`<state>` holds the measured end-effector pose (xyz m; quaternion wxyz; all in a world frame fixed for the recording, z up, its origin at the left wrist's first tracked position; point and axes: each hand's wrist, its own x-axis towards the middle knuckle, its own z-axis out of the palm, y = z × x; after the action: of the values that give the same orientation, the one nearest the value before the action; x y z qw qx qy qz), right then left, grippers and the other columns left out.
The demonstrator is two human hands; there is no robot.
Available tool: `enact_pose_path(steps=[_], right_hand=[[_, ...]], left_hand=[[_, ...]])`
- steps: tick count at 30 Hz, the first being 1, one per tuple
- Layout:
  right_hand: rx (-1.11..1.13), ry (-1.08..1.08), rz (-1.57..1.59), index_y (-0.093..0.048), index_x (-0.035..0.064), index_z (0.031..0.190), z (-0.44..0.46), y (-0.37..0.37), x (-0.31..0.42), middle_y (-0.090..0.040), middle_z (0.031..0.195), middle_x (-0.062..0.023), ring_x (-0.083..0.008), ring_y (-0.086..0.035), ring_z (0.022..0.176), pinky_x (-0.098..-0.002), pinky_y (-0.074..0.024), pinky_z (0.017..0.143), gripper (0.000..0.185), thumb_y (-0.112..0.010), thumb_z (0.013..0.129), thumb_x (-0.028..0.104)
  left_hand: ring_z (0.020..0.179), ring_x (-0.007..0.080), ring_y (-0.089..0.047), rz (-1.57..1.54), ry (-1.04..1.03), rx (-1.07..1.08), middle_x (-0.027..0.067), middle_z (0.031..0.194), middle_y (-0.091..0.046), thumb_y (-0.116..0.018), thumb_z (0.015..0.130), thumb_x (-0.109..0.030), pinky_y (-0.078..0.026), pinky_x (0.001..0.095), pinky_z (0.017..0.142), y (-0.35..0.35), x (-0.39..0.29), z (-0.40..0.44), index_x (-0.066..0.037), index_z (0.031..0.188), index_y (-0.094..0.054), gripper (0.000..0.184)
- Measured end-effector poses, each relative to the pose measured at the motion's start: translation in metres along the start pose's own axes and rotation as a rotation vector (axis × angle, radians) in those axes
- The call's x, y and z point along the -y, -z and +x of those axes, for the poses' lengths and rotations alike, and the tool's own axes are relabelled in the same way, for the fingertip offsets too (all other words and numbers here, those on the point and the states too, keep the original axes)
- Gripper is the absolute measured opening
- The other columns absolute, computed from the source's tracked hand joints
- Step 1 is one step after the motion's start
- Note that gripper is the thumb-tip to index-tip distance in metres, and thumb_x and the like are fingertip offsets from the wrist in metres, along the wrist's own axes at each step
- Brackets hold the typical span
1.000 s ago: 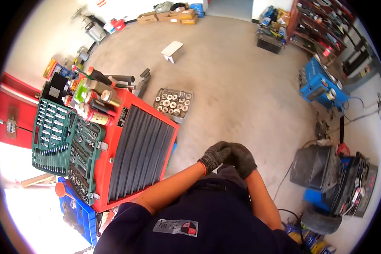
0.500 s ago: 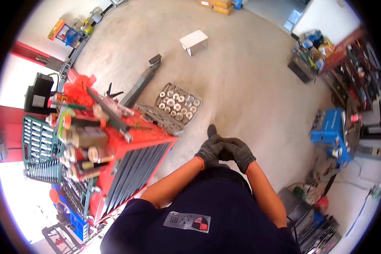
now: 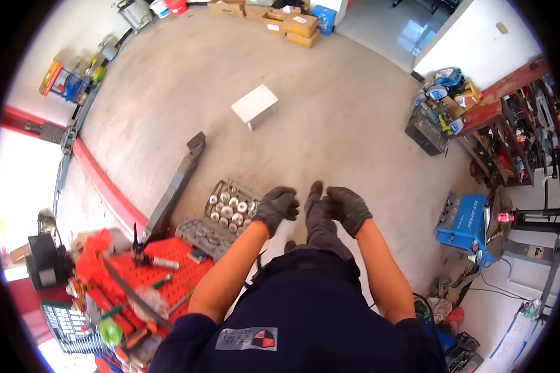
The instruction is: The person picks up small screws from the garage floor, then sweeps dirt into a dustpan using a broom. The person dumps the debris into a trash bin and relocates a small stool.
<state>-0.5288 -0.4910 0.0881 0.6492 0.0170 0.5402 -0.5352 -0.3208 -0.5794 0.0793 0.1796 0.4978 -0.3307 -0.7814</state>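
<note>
My left hand (image 3: 278,209), in a dark grey knitted work glove, hovers in front of my waist with its fingers curled in. No object shows in it. Level with it on the other side, my right hand (image 3: 348,211) wears the same kind of glove. Its fingers are bent inward too, and no object shows there either. A gap separates the two hands. Beyond my left hand, and partly hidden by it, lies an open grey case (image 3: 208,238) holding several round metal pieces (image 3: 228,212). My shoe (image 3: 317,188) shows on the floor between the hands.
At left is a red tool cart (image 3: 193,268) with tools on top. A grey lift arm (image 3: 171,193) reaches over the floor. A small white stool (image 3: 255,104) stands ahead. Cardboard boxes (image 3: 301,25) are at the back. A blue machine (image 3: 465,222) and a red shelf (image 3: 503,149) stand right.
My hands were clasped together and have come apart, left hand leftward, right hand staying right. The view has shifted, with the tool cart lower and more of the back floor showing.
</note>
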Motion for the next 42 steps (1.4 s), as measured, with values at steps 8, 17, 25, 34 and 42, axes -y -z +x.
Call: enact_pose_path(steps=[8,17,25,34,42], right_hand=[[0.114,-0.184,0.131,-0.06,0.0031,0.099,0.227,-0.073,0.121,-0.065,0.082,-0.0107,-0.0254,-0.063,0.064,-0.0432,-0.057,0.064,0.02,-0.065,0.086,0.018],[-0.103,-0.172,0.091,-0.061,0.005,0.096,0.434,-0.153,0.191,-0.067,0.08,-0.0123,-0.0277,-0.065,0.066,-0.0455,-0.0582,0.065,0.015,-0.063,0.087,0.017],[-0.36,-0.372,0.021,-0.06,0.0026,0.088,0.558,-0.187,0.123,-0.066,0.076,-0.012,-0.0259,-0.063,0.06,-0.0419,-0.0556,0.054,0.014,-0.063,0.085,0.016],[-0.047,-0.043,-1.481,-0.052,0.0098,0.132,0.816,-0.139,0.005,-0.05,0.136,-0.0172,-0.0267,-0.043,0.13,-0.0339,-0.0321,0.108,0.055,-0.051,0.088,0.042],[-0.243,-0.054,-1.391,-0.052,0.0073,0.127,0.975,-0.141,0.012,-0.053,0.127,-0.0188,-0.0352,-0.049,0.119,-0.0442,-0.044,0.098,0.067,-0.067,0.073,0.044]], left_hand=[[0.062,0.0246,-0.064,0.078,0.116,-0.234,0.0136,0.082,-0.065,-0.06,0.087,-0.015,-0.056,0.0388,0.054,0.07,-0.085,0.13,-0.004,0.117,-0.054,0.032],[0.065,0.0263,-0.065,0.104,0.238,-0.281,0.0121,0.077,-0.063,-0.061,0.086,-0.015,-0.055,0.0387,0.053,0.19,-0.142,0.269,-0.007,0.1,-0.059,0.017],[0.053,0.021,-0.058,0.327,0.486,-0.511,0.0093,0.073,-0.064,-0.054,0.087,-0.021,-0.049,0.0347,0.05,0.292,-0.214,0.448,-0.002,0.103,-0.062,0.026],[0.078,0.0269,-0.059,1.122,0.209,-0.071,0.0101,0.096,-0.064,-0.058,0.085,-0.025,-0.051,0.0414,0.07,0.465,-0.086,0.645,-0.011,0.114,-0.059,0.032],[0.106,0.0249,-0.053,-0.21,0.622,-0.447,0.001,0.106,-0.059,-0.059,0.084,-0.036,-0.039,0.0501,0.095,0.519,0.04,0.827,-0.021,0.104,-0.059,0.025]])
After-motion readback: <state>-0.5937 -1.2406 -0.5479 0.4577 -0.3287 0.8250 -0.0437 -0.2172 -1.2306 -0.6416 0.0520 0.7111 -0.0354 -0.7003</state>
